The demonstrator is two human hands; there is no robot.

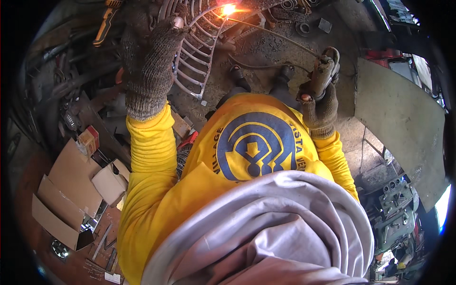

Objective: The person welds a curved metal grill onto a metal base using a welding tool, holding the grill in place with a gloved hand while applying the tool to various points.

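Note:
My left hand (153,61), in a brown knitted glove with a bare thumb tip, is closed on the side of a curved metal grille (210,64) with many thin bars. Part of the grille and most of those fingers are hidden behind the glove. In my gloved right hand (320,107) is a worn welding electrode holder (325,71), fingers wrapped round its handle. A long thin welding rod (285,38) runs from its jaw to the grille's far end. There, a bright arc (229,9) glows orange where rod and metal meet.
My sandalled feet stand just beyond my shirt. A cable (266,65) crosses the floor towards the holder. Opened cardboard boxes (71,180) lie at left, below a yellow-and-black tool (108,21). A large metal sheet (399,118) and a green machine (396,218) stand at right.

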